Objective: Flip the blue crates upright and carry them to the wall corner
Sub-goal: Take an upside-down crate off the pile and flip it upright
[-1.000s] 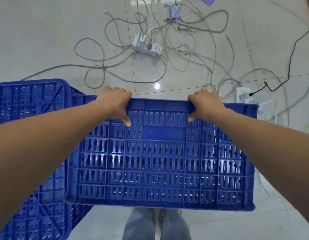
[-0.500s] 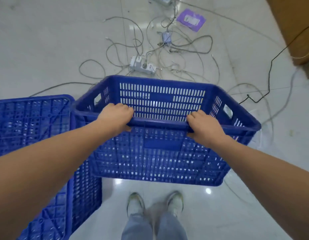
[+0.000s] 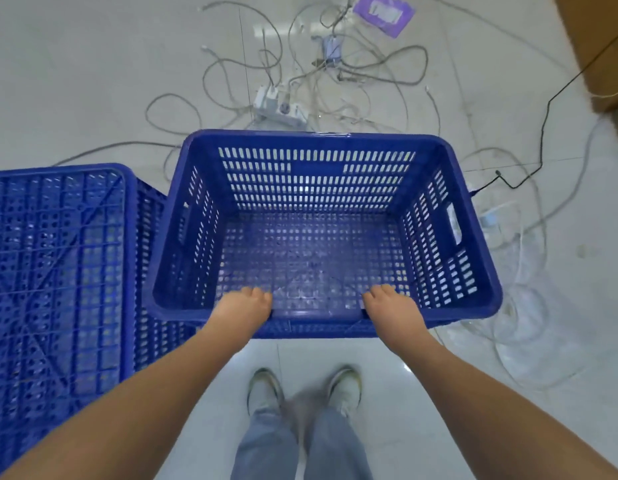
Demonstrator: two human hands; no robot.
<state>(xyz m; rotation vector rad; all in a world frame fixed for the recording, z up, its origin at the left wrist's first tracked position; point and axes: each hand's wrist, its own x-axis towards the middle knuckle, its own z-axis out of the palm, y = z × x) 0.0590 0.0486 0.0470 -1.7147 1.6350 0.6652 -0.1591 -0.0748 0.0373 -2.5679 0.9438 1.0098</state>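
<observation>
- Well, over on the left the second crate (image 3: 54, 271) sits bottom-up on the floor (image 3: 75, 81), its ribbed underside facing the ceiling, its edge just beside the one being handled.
- Next along, the left hand (image 3: 243, 306) has its fingers curled over the near rim of the upright crate (image 3: 321, 223), a closed grip on that edge.
- That crate now stands mouth-up, empty, its perforated base visible inside; whether it rests fully on the floor or is held slightly off it, I cannot tell.
- On the far side of that rim, the right hand (image 3: 392, 306) holds on the same way, fingers hooked inside the wall.
- Beyond and to the right lies a tangle of cables (image 3: 352, 71) around a power strip (image 3: 279, 107).
- To my eye the flip of this crate is done and the carry comes next: lifting it clear, turning toward the wall corner, and stepping wide of those cables, which look like a tripping risk.
- The overturned crate is yet to be righted.
</observation>
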